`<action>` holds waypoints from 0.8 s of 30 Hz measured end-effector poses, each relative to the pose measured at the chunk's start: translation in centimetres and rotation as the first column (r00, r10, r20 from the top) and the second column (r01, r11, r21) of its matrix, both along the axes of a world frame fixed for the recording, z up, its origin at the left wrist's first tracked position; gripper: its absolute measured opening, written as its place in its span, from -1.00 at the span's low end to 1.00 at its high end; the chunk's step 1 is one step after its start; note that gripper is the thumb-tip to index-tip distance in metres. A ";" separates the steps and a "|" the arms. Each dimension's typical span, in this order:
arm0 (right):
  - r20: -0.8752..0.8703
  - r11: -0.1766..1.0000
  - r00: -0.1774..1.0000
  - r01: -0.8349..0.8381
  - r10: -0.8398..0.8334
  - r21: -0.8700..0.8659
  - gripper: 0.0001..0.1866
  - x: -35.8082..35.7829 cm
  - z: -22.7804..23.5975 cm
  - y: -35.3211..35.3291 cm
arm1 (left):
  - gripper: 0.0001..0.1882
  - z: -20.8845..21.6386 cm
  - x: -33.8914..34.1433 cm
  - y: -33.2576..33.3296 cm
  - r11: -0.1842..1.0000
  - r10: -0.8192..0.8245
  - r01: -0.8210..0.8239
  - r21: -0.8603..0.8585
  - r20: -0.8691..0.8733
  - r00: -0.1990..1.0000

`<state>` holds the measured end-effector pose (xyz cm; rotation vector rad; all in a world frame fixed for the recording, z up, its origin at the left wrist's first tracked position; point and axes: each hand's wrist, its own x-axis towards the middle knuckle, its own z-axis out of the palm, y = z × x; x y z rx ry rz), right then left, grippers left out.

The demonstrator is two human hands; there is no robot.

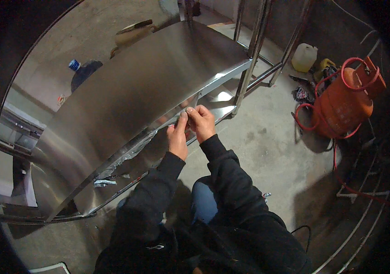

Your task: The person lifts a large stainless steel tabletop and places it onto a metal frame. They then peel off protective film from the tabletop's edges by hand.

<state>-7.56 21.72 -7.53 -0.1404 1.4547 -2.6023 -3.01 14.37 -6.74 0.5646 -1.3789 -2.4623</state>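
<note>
A long stainless steel table [144, 86] runs diagonally across the view. Both my hands meet at its near edge. My left hand [177, 140] has thumb and fingers pinched together. My right hand [202, 123] pinches just beside it, the two sets of fingertips almost touching. Whatever lies between the fingers is too small and covered to make out. Along the edge to the left of my hands hangs crumpled, shiny clear film [133, 150]. Below the top, a lower shelf [220, 97] shows in part, with small silvery-white scraps [105, 182] toward its left end.
An orange gas cylinder [341, 105] with a red hose [304, 109] stands on the concrete floor at right, near a pale plastic jug [304, 57]. Metal uprights [252, 59] rise at the table's far right end. A blue-capped water bottle [83, 73] lies beyond the table.
</note>
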 end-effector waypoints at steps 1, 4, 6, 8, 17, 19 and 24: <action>0.008 1.000 1.000 -0.004 0.004 -0.001 -0.74 0.2 -0.1 -0.1 | -0.76 0.1 -0.5 -0.2 0.999 -0.032 0.032 0.010 -0.008 0.999; 0.017 0.999 0.999 -0.045 0.044 0.015 -0.75 0.5 0.0 0.3 | -0.84 -0.5 -1.2 -0.3 0.998 0.048 -0.049 -0.027 -0.049 0.998; -0.019 0.994 1.000 0.014 -0.012 0.106 -0.73 -0.1 0.4 1.1 | -0.87 -0.9 -1.5 -0.3 0.995 0.076 -0.084 -0.054 -0.131 0.988; 0.008 0.989 0.997 0.074 -0.075 0.125 -0.66 -1.3 1.0 2.1 | -0.87 -1.0 -1.4 -0.6 0.987 0.048 -0.058 -0.152 -0.064 0.997; 0.082 0.997 0.995 0.049 -0.054 0.063 -0.79 -3.5 4.4 2.1 | -0.83 -0.4 -0.5 -0.3 0.986 0.079 -0.080 -0.145 -0.017 0.997; 0.039 0.993 0.997 0.065 -0.068 0.094 -0.82 -3.7 3.8 2.5 | -0.83 -0.3 -0.5 0.1 0.989 0.061 -0.062 -0.138 -0.010 0.998; -0.136 0.971 0.984 0.139 -0.113 0.196 -0.84 -4.7 1.8 2.7 | -0.81 -0.3 -0.6 0.0 0.988 0.031 -0.031 -0.152 -0.008 1.000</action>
